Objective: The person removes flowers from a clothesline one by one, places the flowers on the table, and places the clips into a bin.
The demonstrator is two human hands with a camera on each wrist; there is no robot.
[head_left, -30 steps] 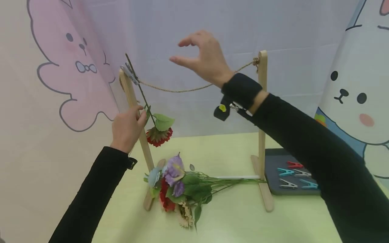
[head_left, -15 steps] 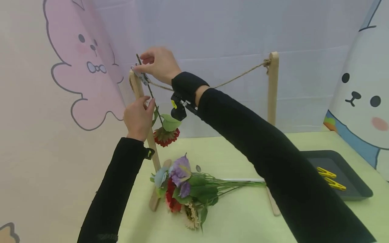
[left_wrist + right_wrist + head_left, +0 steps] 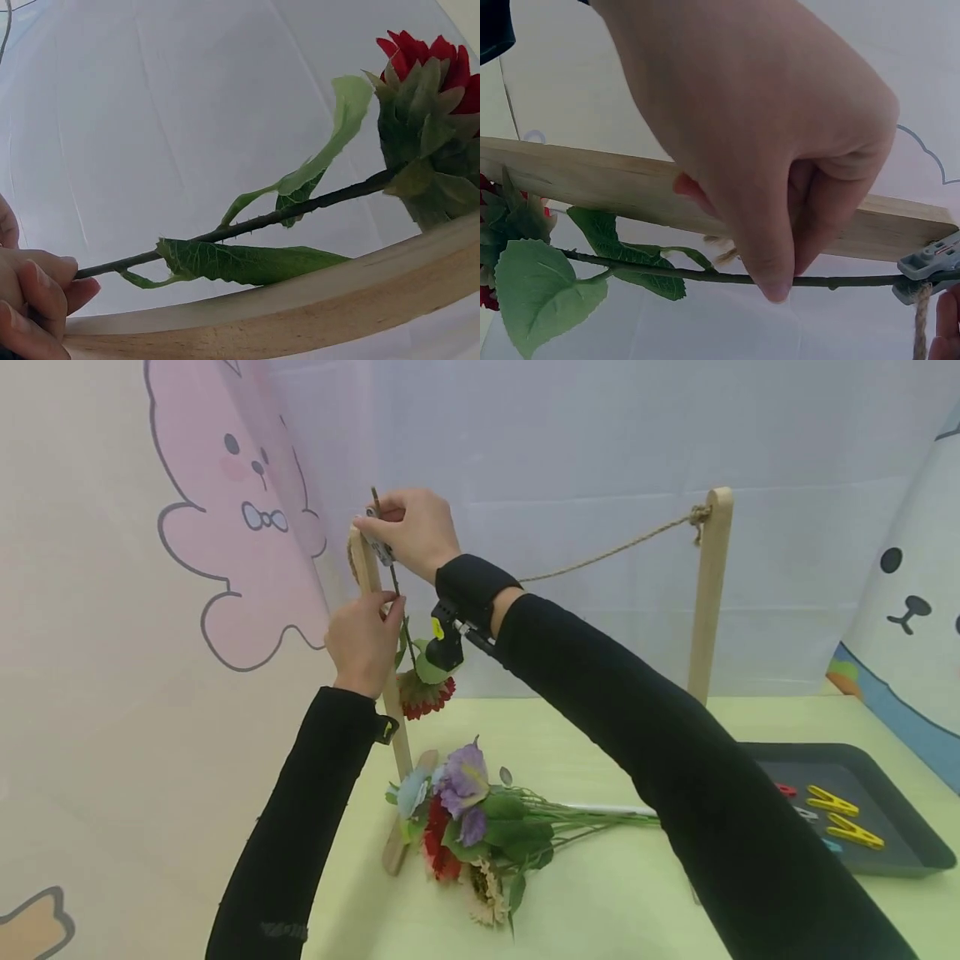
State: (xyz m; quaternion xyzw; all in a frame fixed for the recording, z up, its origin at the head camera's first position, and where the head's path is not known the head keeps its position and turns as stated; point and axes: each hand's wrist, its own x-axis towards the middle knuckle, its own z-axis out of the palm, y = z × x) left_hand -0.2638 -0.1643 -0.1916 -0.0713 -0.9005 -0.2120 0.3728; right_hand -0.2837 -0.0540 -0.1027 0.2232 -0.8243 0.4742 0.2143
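A red artificial flower hangs head down by its stem at the left post of a wooden frame. In the head view my left hand pinches that stem below a grey clothespin. The clothespin sits at the left end of a rope, by the post top, with the stem in its jaws. My right hand holds the clothespin's upper end between thumb and fingers. In the right wrist view the left hand covers part of the wooden post, and only right fingertips show by the clothespin.
Purple, blue, red and cream flowers lie bunched on the pale table, stems to the right. A dark tray with yellow, red and other clothespins stands at right, partly behind my right sleeve. The rope sags to the right post.
My right hand has come left from mid-air to the clothespin and now grips it. My left hand has risen slightly along the stem and pinches it. The head view has turned left.
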